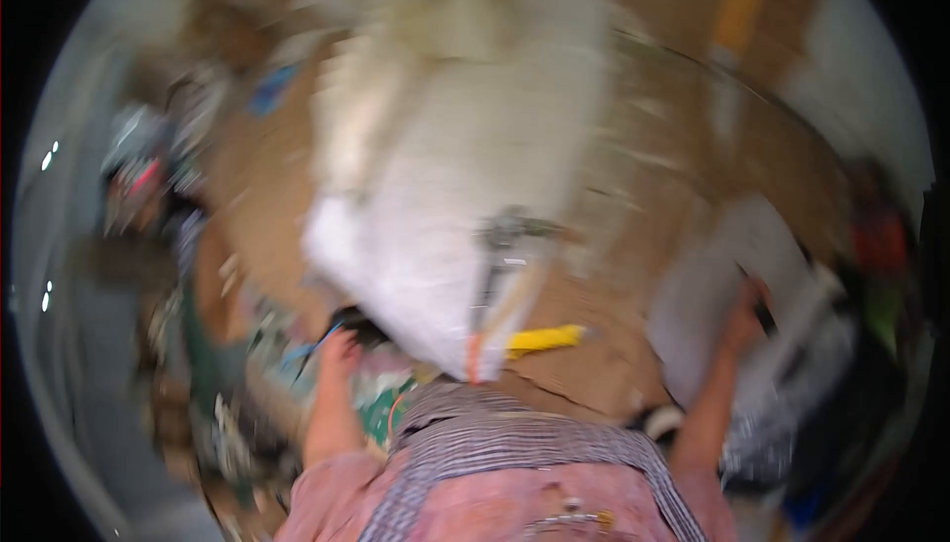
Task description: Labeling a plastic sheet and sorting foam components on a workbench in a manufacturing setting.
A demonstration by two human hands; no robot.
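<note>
Motion blurs the whole picture. My right hand [744,319] is out to the right, over a white sheet [698,290]. Its fingers look closed round a small black object [764,318], whose kind the blur hides. On the left, my left hand [339,349] is low beside a dark object [366,326] at the corner of a large white padded piece [426,215]. A thin blue strip [302,352] shows next to that hand; whether the fingers hold it is unclear. A grey metal tool [510,230] lies on the white piece.
Brown cardboard [594,295] spreads under the white piece. A yellow object [546,340] lies near my apron. Mixed scraps and bags [148,176] are heaped at the left. Clear plastic [792,403] lies at the right, with a red item [881,240] beyond.
</note>
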